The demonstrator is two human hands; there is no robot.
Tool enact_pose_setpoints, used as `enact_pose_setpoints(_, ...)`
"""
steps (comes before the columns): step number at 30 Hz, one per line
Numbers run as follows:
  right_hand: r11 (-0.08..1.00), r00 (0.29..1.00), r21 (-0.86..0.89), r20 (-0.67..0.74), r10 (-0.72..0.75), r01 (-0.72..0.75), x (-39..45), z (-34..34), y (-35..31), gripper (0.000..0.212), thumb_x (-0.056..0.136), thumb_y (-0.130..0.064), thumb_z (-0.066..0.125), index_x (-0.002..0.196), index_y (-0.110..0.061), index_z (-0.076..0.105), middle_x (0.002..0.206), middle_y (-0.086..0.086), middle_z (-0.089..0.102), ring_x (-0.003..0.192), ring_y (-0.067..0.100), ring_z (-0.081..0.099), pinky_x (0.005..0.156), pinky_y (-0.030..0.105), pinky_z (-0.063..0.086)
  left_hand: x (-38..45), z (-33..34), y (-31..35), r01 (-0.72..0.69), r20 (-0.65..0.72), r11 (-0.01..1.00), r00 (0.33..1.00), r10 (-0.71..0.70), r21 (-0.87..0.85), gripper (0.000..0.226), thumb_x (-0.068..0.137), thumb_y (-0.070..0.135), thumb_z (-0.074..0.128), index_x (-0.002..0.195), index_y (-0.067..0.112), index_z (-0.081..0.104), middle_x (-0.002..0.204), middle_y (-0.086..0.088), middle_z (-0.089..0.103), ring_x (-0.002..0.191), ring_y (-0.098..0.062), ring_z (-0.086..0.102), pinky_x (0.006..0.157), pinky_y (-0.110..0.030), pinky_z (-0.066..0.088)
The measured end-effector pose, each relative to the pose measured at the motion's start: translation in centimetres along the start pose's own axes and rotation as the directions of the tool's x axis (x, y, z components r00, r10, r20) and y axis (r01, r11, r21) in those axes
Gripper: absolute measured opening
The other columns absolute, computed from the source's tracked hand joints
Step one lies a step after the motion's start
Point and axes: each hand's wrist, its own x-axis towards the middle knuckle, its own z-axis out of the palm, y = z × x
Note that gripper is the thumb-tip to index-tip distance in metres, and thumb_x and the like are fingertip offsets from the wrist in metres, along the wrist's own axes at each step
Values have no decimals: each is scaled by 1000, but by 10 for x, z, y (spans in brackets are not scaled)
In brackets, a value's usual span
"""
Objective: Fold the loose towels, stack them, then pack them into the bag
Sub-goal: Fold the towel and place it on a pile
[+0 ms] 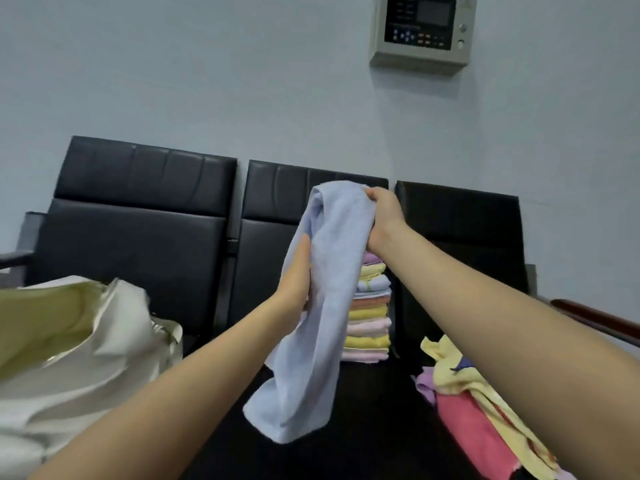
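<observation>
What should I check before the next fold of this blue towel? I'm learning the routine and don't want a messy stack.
1. Top edge held: right hand grips the blue towel at its top. Ok.
2. Middle supported: left hand holds it midway. Ok.
3. Towel hanging flat: bunched and twisted. Not ok.
4. Corners aligned: hidden in the folds. Cannot tell.
5. Folded stack upright on the seat: ok.
6. Bag open at left: ok.
</observation>
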Motion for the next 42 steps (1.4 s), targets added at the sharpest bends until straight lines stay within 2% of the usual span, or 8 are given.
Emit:
enact_pose_setpoints(5,992,992,57,63,108,-112,17,8,73,27,94,-9,35,77,-7,56,69,11,60,69,24,57,68,29,50,8,-56,-27,69,-43,997,997,-68,15,34,95,55,47,95,27,67,100,-3,70,96,-18,64,90,-40,52)
enact_pose_setpoints(10,969,969,38,-13,245,-245,29,-33,151,25,93,-17,40,76,-8,56,72,11,58,69,24,57,65,29,46,1,-93,-87,179,-107,978,980,-167,107,33,95,39,48,106,17,70,104,-11,72,95,-20,66,83,-36,53)
enact_pose_setpoints(19,651,967,-724,-247,65,-229,-33,-114,258,21,88,-34,65,95,-13,62,90,-2,63,84,15,58,65,26,43,5,-114,-166,475,-169,877,873,-458,76,26,67,39,64,82,22,52,77,1,53,66,-13,52,66,-25,45)
enact_pose_setpoints(22,522,971,-827,-116,208,-211,-63,-116,272,34,86,-45,65,95,-13,64,89,1,64,84,17,61,75,32,49,4,-115,-180,369,-232,894,920,-314,253,22,96,32,51,75,27,48,75,6,52,66,-8,50,64,-22,44)
enact_pose_setpoints(26,387,976,-912,-55,210,-135,-65,-119,287,27,85,-43,64,93,-18,58,96,1,58,77,12,55,64,25,41,-3,-119,-182,328,-264,849,936,-233,415,38,84,51,51,81,17,69,83,-3,69,80,-15,65,73,-31,53)
enact_pose_setpoints(32,354,981,-933,11,195,-60,-52,-126,283,31,86,-35,68,108,-14,61,102,1,61,86,13,57,71,23,43,0,-142,-169,-139,33,570,981,192,810,41,96,34,53,59,23,40,53,8,43,52,-7,40,54,-27,31)
enact_pose_setpoints(36,355,974,-934,46,222,-36,-49,-132,279,25,86,-33,68,98,-12,63,96,1,60,83,14,57,74,25,46,10,-169,-165,-72,-5,360,978,210,930,48,94,42,51,58,12,40,51,3,43,52,-15,42,50,-31,31)
enact_pose_setpoints(42,286,937,-949,-24,349,-131,-50,-139,268,48,79,-36,73,59,-21,32,65,0,32,64,17,33,59,30,28,9,-189,-159,54,-111,371,985,132,927,54,89,51,56,55,12,40,50,0,40,51,-15,39,51,-29,31)
